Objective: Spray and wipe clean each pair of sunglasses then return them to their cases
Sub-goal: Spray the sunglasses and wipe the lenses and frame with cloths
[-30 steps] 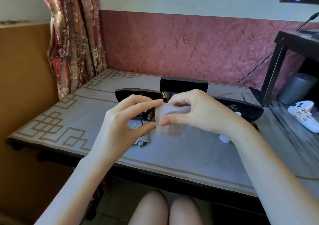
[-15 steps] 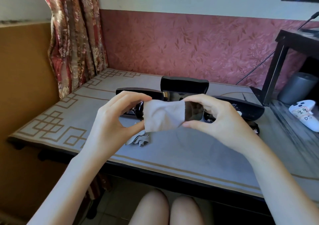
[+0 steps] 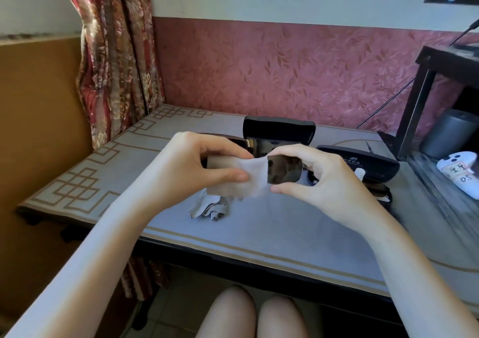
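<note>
Here, the sunglasses point(image 3: 283, 169) are held in the air just in front of the open case point(image 3: 278, 132). One lens shows dark, squarish and glossy in a thin frame, and the other is wrapped in a pale cloth point(image 3: 248, 182). The left hand point(image 3: 191, 169) pinches that covered lens between thumb and fingers. The right hand point(image 3: 324, 179) pinches the bare lens by its upper and lower rims. Nearer than the case lies a crumpled grey cloth point(image 3: 210, 208), and beyond it the table point(image 3: 259, 236) runs to its gold-lined near edge.
</note>
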